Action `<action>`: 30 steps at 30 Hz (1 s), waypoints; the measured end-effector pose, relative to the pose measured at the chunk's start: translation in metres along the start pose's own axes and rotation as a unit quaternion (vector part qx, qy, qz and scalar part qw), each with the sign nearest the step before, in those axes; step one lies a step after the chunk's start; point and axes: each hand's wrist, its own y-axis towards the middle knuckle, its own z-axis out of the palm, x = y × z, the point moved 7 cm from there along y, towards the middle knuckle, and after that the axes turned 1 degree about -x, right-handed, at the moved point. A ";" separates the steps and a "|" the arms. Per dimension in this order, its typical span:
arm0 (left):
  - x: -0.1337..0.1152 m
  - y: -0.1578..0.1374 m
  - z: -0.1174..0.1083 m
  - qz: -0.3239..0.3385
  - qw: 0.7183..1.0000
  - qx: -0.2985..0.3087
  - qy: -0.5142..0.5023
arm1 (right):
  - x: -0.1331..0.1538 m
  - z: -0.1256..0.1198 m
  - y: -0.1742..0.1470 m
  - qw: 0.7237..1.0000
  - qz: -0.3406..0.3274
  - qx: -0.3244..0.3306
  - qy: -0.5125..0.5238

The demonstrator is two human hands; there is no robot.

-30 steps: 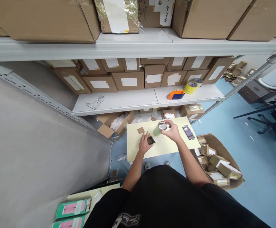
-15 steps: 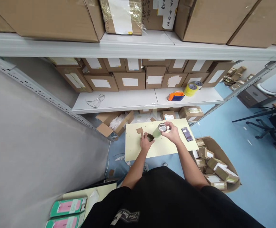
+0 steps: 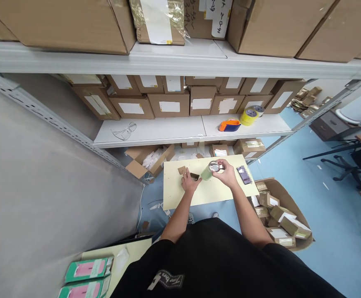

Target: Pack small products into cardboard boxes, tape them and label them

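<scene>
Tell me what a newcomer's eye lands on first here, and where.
Probably the pale green cup with the shiny top, held in the right hand over the cream table. Next, the yellow tape and orange-and-blue item on the middle shelf. Then the open carton of parcels, right of the table.

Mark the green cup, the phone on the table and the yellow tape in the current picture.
Green cup (image 3: 206, 173): head view, on its pale green side, below the shiny round top.
Phone (image 3: 243, 175): head view, middle of its upward face.
Yellow tape (image 3: 247, 119): head view, outer side of the roll.
</scene>
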 end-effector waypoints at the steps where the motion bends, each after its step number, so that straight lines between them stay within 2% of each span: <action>1: 0.000 -0.001 -0.002 0.012 1.000 -0.005 -0.010 | 0.000 0.000 0.000 1.000 0.000 -0.001 -0.001; 7: 0.012 -0.004 -0.016 0.052 0.998 -0.013 -0.042 | 0.000 0.005 0.008 1.000 0.010 -0.009 -0.006; 13: 0.022 -0.007 -0.025 0.055 0.996 0.004 -0.063 | -0.002 0.018 0.016 1.000 0.020 -0.004 -0.001; 17: 0.017 -0.012 -0.047 0.078 0.993 -0.030 -0.085 | 0.000 0.021 0.018 1.000 0.020 0.000 -0.001; 20: -0.010 -0.020 -0.073 0.147 0.975 -0.046 -0.162 | 0.005 0.024 0.021 1.000 0.018 0.011 -0.001; 24: -0.076 -0.037 -0.094 0.271 0.921 0.039 -0.277 | 0.017 0.029 0.027 1.000 0.007 0.025 -0.001; 27: -0.107 -0.040 -0.109 0.258 0.916 0.019 -0.307 | 0.019 0.029 0.028 0.999 0.017 0.021 0.026; 30: -0.120 -0.035 -0.122 0.239 0.905 0.024 -0.351 | 0.014 0.027 0.025 0.990 0.035 0.045 0.126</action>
